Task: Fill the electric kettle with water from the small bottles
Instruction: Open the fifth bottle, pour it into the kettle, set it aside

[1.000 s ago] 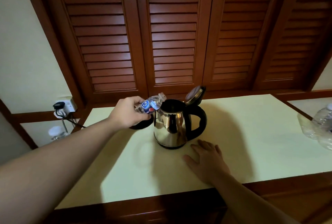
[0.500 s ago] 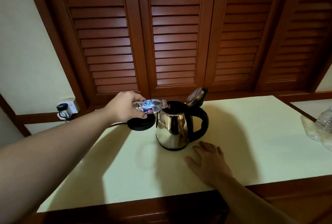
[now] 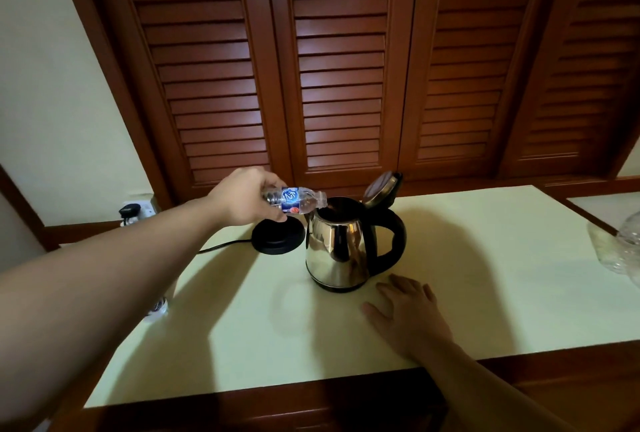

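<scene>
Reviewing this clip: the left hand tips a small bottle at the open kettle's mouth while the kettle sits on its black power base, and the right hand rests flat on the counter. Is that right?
Not quite. In the head view the kettle stands on the counter, beside its black power base, not on it. The rest holds: the left hand tips the small bottle at the open mouth, and the right hand rests flat.

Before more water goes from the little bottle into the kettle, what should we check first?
1. Kettle lid open: ok.
2. Small bottle mouth over the kettle opening: ok.
3. Left hand gripping the bottle: ok.
4. Kettle off its black base, standing on the counter: ok.
5. Right hand flat on the counter, clear of the kettle: ok.
6. Water level inside: cannot tell.
</scene>
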